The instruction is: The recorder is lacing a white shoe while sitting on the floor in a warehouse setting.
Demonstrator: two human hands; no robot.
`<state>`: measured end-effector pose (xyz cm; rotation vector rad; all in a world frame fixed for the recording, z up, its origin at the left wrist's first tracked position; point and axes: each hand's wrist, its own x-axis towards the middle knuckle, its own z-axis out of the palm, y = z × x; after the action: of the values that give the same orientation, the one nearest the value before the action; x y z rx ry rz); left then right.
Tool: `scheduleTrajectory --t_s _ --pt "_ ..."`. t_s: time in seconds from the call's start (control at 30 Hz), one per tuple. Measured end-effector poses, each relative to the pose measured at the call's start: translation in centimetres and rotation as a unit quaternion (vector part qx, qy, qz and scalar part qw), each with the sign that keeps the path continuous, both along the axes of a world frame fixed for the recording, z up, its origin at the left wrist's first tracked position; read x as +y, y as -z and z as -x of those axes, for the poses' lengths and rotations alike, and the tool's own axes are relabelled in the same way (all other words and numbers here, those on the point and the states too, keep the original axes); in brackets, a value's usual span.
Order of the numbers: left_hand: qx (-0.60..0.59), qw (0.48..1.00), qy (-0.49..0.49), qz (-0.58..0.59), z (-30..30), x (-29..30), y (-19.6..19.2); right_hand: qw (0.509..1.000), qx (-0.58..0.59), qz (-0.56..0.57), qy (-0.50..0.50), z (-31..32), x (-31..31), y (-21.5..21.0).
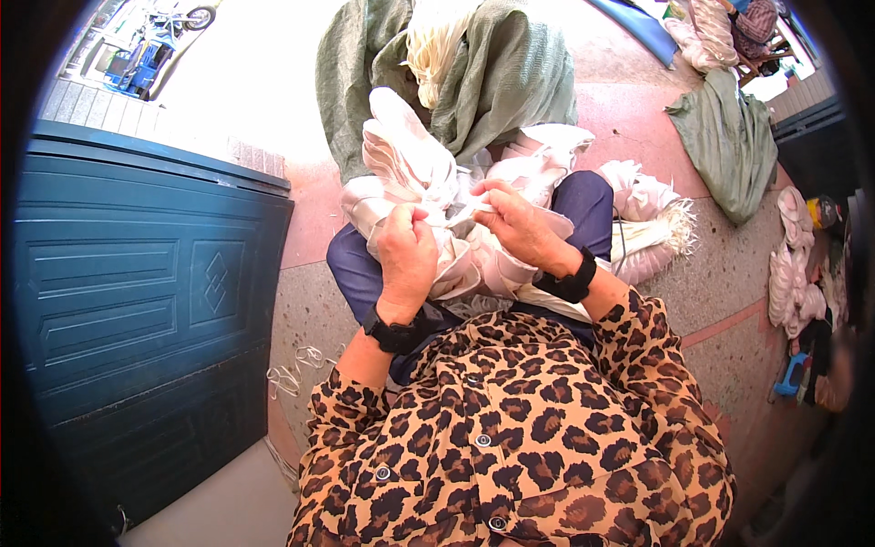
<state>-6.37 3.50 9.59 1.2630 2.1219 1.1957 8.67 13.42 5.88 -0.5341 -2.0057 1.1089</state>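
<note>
A bundle of pale pink and white, shoe-shaped fabric pieces (pixel 401 150) rests across my knees, its layers fanned out at the far left and the near side. Over its middle runs a thin white tie strip (pixel 445 217). My left hand (pixel 407 255) is closed in a pinch at the strip's left side, knuckles up. On the other side my right hand (pixel 519 228) pinches the strip between thumb and forefinger. The fingertips partly hide where the strip crosses the bundle. Beyond it lies a green woven sack (pixel 510 82) with a hank of cream-coloured strips (pixel 437 50) on top.
More tied pale bundles (pixel 643 196) and frayed cream strips (pixel 670 228) lie right of my knee. A second green sack (pixel 729 146) is farther right. On the left stands a blue panelled door (pixel 137 283). Loose white cord (pixel 292 374) lies on the floor beside it.
</note>
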Motion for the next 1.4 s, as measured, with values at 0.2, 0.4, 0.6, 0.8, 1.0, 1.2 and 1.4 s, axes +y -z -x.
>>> scheduleTrajectory --t_s 0.2,0.4,0.6,0.8,1.0,1.2,1.4 --pt "-0.017 1.000 0.025 0.005 0.1 -1.0 -1.0 0.944 -0.189 0.256 -0.092 -1.4 0.7 -1.1" --pt "-0.036 0.996 0.076 0.041 0.9 -2.2 -1.9 0.945 -0.256 0.171 -0.115 -2.2 2.5 -0.5" --pt "-0.275 0.960 0.032 0.041 2.2 -3.1 -3.6 0.899 -0.062 0.434 0.006 -1.9 1.7 -2.8" --pt "-0.363 0.931 0.033 0.006 1.7 -4.0 -3.3 0.892 0.005 0.451 -0.031 -3.4 2.0 -2.4" --pt "0.038 0.967 0.241 0.080 1.6 -3.9 -4.2 0.978 -0.166 0.126 -0.014 -2.3 2.1 -3.2" --pt "-0.016 0.943 0.328 0.062 0.1 -5.7 -5.2 0.951 -0.224 0.197 -0.088 -2.9 2.5 -2.0" --pt "-0.053 0.950 0.308 0.016 -1.2 -5.7 -4.3 0.974 -0.200 0.065 -0.086 6.7 4.9 -4.5"
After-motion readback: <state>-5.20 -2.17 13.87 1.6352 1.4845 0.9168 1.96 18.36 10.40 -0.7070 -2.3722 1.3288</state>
